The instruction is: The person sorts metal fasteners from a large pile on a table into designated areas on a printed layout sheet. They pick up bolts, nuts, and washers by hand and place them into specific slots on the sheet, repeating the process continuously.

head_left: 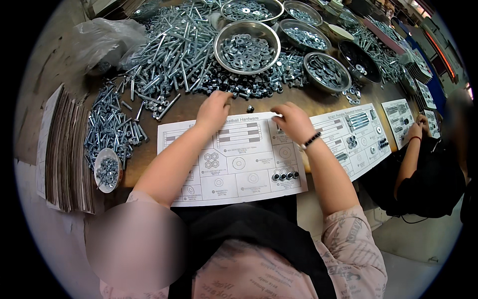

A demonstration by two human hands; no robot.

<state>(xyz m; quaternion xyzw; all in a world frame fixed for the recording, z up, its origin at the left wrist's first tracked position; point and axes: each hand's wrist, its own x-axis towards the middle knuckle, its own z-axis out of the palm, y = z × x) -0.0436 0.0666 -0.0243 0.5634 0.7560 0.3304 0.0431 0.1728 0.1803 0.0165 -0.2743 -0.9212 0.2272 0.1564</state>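
Observation:
A white printed card (239, 149) with outlined hardware shapes lies in front of me, tilted over the table edge. Several dark-centred lock nuts (283, 175) stand in a row in its lower right box. My left hand (214, 110) reaches over the card's top edge, its bent fingertips at the near rim of a heap of dark nuts (254, 82); what they pinch, if anything, is hidden. Over the upper right corner hovers my right hand (294, 121), thumb and fingers curved but apart, with nothing visible between them. A single nut (250, 108) lies between the hands.
Loose bolts (169, 45) pile up behind, beside steel bowls of washers (247, 50). At left are stacked cards (67, 154) and a small white bowl (107, 170). Another filled card (348, 139) overlaps on the right, where a co-worker's hand (416, 130) works.

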